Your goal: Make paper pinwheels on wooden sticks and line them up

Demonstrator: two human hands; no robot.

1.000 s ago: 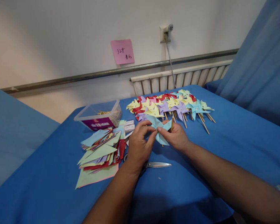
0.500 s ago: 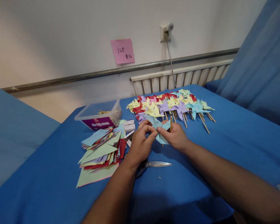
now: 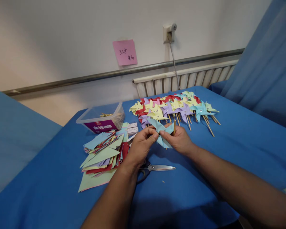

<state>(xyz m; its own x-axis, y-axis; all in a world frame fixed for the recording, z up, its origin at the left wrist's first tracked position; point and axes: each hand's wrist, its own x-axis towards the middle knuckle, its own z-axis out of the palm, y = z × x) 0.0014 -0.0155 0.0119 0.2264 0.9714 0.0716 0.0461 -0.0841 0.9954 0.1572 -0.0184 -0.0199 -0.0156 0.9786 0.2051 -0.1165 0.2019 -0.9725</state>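
Observation:
A light blue paper pinwheel (image 3: 165, 142) is held up between both hands above the blue cloth. My right hand (image 3: 180, 140) pinches it, thumb near its centre, with a wooden stick (image 3: 174, 126) rising beside the fingers. My left hand (image 3: 143, 143) is closed at the pinwheel's left side, thumb and forefinger pressed together near its middle; whether something small sits between them is hidden. Below the hands lie dark-handled scissors (image 3: 160, 168), blades pointing right. Many finished pinwheels (image 3: 173, 106) in several colours lie on their sticks behind the hands.
Left of my hands is a stack of coloured paper (image 3: 102, 156). Behind it stand a clear plastic box (image 3: 101, 119) holding sticks and some small boxes (image 3: 132, 129). A radiator (image 3: 186, 78) and a wall rail (image 3: 92, 76) run along the back; a blue curtain (image 3: 267, 63) hangs right.
My left hand has shifted slightly left and down from the pinwheel's centre, uncovering more of the scissors' handle. The right hand and pinwheel have hardly moved.

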